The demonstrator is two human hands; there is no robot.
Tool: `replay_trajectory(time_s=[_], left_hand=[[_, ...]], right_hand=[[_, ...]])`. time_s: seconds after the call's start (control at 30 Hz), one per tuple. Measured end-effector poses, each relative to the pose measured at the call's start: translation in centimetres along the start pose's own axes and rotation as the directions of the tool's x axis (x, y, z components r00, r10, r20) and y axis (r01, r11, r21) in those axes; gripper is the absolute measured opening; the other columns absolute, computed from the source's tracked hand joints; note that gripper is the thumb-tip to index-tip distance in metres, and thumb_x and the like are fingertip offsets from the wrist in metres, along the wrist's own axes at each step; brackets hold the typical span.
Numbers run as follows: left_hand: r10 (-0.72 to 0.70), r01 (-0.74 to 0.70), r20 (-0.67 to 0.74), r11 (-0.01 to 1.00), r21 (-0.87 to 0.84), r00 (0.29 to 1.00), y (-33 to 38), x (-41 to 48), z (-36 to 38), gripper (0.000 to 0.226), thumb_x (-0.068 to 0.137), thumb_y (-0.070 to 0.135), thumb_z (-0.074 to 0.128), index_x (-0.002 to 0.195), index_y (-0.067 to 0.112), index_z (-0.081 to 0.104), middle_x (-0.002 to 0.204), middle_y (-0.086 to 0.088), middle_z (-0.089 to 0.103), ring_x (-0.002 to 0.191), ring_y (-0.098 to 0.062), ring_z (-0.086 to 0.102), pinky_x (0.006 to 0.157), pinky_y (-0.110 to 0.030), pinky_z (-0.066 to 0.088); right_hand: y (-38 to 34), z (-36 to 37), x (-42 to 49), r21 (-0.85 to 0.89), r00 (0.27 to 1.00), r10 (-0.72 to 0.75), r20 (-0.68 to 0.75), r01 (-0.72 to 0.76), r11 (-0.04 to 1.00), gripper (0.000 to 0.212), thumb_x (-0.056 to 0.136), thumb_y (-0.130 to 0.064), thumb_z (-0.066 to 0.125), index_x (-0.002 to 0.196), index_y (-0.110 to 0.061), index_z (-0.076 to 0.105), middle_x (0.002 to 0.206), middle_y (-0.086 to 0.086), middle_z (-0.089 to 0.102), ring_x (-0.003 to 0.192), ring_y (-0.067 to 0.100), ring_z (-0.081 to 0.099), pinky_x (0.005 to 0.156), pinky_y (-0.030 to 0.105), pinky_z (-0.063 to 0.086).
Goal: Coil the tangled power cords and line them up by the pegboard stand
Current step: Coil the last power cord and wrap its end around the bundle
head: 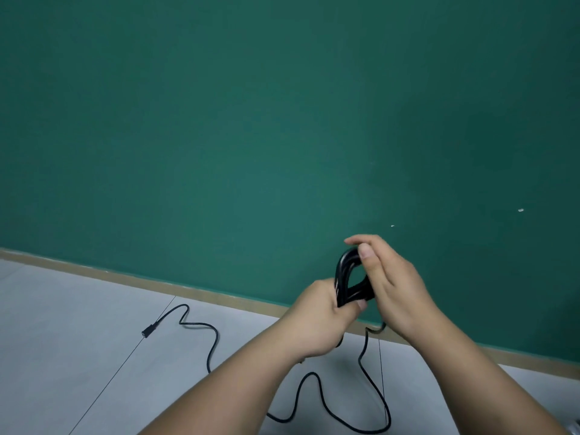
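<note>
Left grip clamps power cord coil base, right grip pinches top. Risk: kinked tail on floor snags, loops spill.

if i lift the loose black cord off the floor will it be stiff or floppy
Probably floppy: the loose cord lies in wavy bends on the floor, so it would sag and trail. Likely a bit springy too, as the coil forms a rounded loop between the left hand and right hand. The plug end may swing or drag.
</note>
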State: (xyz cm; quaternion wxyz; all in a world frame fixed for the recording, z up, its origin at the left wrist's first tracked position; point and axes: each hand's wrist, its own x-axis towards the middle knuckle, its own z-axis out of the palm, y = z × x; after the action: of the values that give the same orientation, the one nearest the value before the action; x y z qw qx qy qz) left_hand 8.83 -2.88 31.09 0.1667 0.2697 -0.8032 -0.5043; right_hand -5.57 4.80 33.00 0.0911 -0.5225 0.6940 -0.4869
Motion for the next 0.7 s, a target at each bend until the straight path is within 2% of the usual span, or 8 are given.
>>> replay_trajectory(time_s=[0.07, 0.13, 0.23, 0.37, 0.47, 0.53, 0.63, 0.7], left_hand=[[-0.049, 0.042, -0.036, 0.984, -0.174, 0.998, 0.4, 0.3, 0.0, 0.034, 0.104, 0.026, 0.061, 0.071, 0.034, 0.06, 0.059, 0.014, 0.05, 0.057, -0.015, 0.048, 0.056, -0.029, 0.043], [-0.112, 0.085, -0.054, 0.928, -0.363, 0.992, 0.3, 0.7, -0.2, 0.024, 0.103, 0.027, 0.064, 0.079, 0.028, 0.063, 0.065, 0.007, 0.05, 0.061, -0.02, 0.048, 0.063, -0.036, 0.045], [-0.179, 0.113, -0.069, 0.832, -0.543, 0.981, -0.1, 1.1, 0.0, 0.017, 0.104, 0.024, 0.065, 0.092, 0.016, 0.057, 0.068, 0.001, 0.047, 0.059, -0.019, 0.046, 0.063, -0.038, 0.044], [-0.227, 0.119, -0.093, 0.765, -0.633, 0.969, 0.4, 1.2, 1.2, 0.017, 0.105, 0.024, 0.065, 0.092, 0.013, 0.067, 0.075, -0.003, 0.056, 0.065, -0.017, 0.055, 0.057, -0.031, 0.051], [-0.233, 0.1, -0.13, 0.767, -0.634, 0.964, 0.3, 1.3, 1.8, 0.018, 0.105, 0.025, 0.064, 0.113, 0.015, 0.077, 0.1, -0.002, 0.078, 0.094, -0.013, 0.07, 0.079, -0.033, 0.063], [-0.233, 0.091, -0.134, 0.749, -0.656, 0.963, 0.6, 1.1, 1.9, 0.02, 0.105, 0.028, 0.064, 0.114, 0.015, 0.078, 0.11, -0.01, 0.08, 0.102, -0.016, 0.073, 0.1, -0.047, 0.059], [-0.273, 0.083, -0.144, 0.676, -0.732, 0.951, 0.8, 1.0, 1.8, 0.023, 0.106, 0.026, 0.062, 0.107, 0.009, 0.078, 0.103, -0.02, 0.079, 0.092, -0.029, 0.075, 0.105, -0.056, 0.052], [-0.298, 0.088, -0.14, 0.637, -0.766, 0.944, 0.7, 1.1, 1.5, 0.026, 0.106, 0.025, 0.062, 0.11, 0.004, 0.076, 0.107, -0.022, 0.078, 0.102, -0.037, 0.076, 0.107, -0.058, 0.052]], right_hand=[[0.1, -0.4, -0.1, 0.124, 0.997, 0.076, -0.008, -0.075, 0.989, 0.037, 0.109, -0.051, 0.035, 0.119, -0.036, 0.068, 0.092, -0.016, 0.072, 0.083, 0.004, 0.066, 0.076, 0.024, 0.05], [0.5, -0.7, -0.1, 0.125, 0.992, 0.123, -0.019, -0.12, 0.985, 0.03, 0.11, -0.043, 0.041, 0.119, -0.034, 0.069, 0.081, -0.008, 0.071, 0.071, 0.011, 0.067, 0.073, 0.031, 0.053], [0.7, -0.5, -0.2, 0.118, 0.983, 0.175, -0.054, -0.168, 0.979, 0.019, 0.107, -0.021, 0.058, 0.118, -0.03, 0.071, 0.086, -0.007, 0.073, 0.066, 0.012, 0.071, 0.072, 0.028, 0.055], [0.4, 0.7, -1.2, 0.157, 0.96, 0.24, -0.146, -0.218, 0.963, 0.016, 0.1, -0.02, 0.07, 0.11, -0.03, 0.077, 0.081, -0.009, 0.076, 0.069, 0.011, 0.076, 0.078, 0.036, 0.062], [0.1, 1.2, -1.4, 0.176, 0.933, 0.292, -0.212, -0.257, 0.95, 0.009, 0.095, -0.023, 0.073, 0.098, -0.03, 0.079, 0.079, -0.013, 0.078, 0.076, 0.006, 0.076, 0.082, 0.038, 0.061], [-0.2, 1.5, -1.5, 0.309, 0.917, 0.364, -0.164, -0.303, 0.902, 0.006, 0.096, -0.02, 0.074, 0.094, -0.024, 0.078, 0.079, -0.005, 0.079, 0.076, 0.013, 0.077, 0.082, 0.043, 0.063], [-0.8, 1.9, -1.7, 0.466, 0.894, 0.441, -0.08, -0.357, 0.809, 0.007, 0.097, -0.019, 0.075, 0.09, -0.017, 0.077, 0.08, 0.008, 0.079, 0.072, 0.022, 0.076, 0.081, 0.05, 0.065], [-0.3, 2.4, -1.9, 0.307, 0.926, 0.362, -0.108, -0.315, 0.898, 0.007, 0.095, -0.025, 0.077, 0.089, -0.025, 0.079, 0.081, -0.002, 0.078, 0.077, 0.015, 0.075, 0.08, 0.044, 0.063]])
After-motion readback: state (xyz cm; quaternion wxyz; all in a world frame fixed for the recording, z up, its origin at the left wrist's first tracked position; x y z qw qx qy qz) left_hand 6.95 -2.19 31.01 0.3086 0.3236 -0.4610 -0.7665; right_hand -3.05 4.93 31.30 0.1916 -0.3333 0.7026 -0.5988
